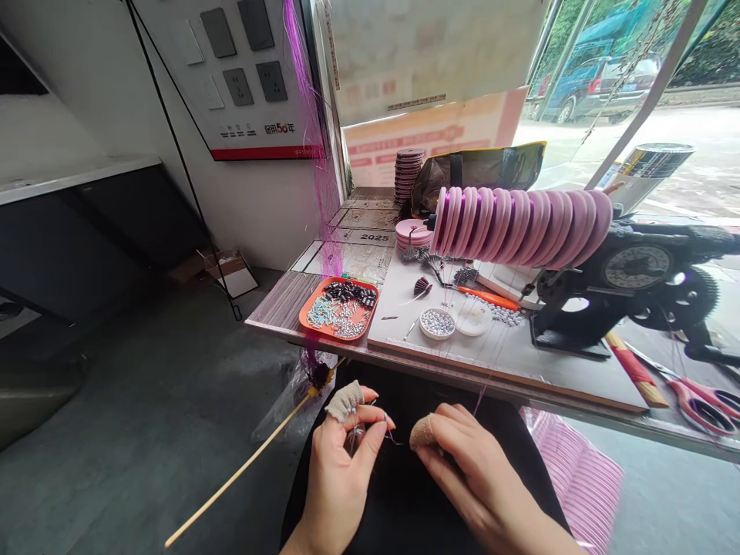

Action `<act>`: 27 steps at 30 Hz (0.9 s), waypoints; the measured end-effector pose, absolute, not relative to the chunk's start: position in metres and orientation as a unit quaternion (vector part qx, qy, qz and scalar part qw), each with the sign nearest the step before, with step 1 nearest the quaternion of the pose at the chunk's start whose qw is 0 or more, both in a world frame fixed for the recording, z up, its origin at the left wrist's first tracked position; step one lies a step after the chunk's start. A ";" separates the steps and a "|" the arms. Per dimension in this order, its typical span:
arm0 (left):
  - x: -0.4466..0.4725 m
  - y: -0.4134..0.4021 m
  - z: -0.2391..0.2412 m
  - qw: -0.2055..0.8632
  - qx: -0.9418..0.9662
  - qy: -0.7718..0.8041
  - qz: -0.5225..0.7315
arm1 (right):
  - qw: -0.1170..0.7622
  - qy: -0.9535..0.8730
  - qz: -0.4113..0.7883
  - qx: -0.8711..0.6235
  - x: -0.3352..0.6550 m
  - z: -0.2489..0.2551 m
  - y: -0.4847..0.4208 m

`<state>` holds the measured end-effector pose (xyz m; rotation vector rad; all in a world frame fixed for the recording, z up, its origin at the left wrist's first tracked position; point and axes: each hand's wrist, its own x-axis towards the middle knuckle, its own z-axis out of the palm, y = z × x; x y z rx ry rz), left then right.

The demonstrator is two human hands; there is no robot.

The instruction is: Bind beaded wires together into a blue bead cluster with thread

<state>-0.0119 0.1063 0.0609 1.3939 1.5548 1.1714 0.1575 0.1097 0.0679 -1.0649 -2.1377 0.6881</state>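
My left hand (336, 470) is closed over my lap, a beige wrap (345, 401) around one finger. Its thumb and fingertips pinch a thin thread (395, 441), and a small dark reddish bundle shows partly behind the thumb. To the right, the fingers of my right hand (471, 459) are pressed together at the other end of that thread; a tan finger cover (422, 432) sits on one of them. The fine details at the fingertips are too small to make out.
An orange tray (370, 327) of beads and a white bead dish (438, 333) stand on the table. Beyond them, a hand-cranked winder (639, 270) carries several pink spools (520, 223). Pink-handled scissors (702, 405) lie at right. A wooden stick (237, 474) slants at left.
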 end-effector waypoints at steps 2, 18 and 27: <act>-0.012 0.107 0.060 0.357 0.544 0.607 0.456 | 0.334 -0.806 0.261 -0.413 0.157 0.069 0.110; -0.005 0.108 0.059 0.419 0.527 0.611 0.416 | 0.300 -0.799 0.186 -0.487 0.148 0.057 0.119; 0.000 0.105 0.062 0.441 0.558 0.588 0.385 | 0.316 -0.790 0.210 -0.482 0.142 0.060 0.121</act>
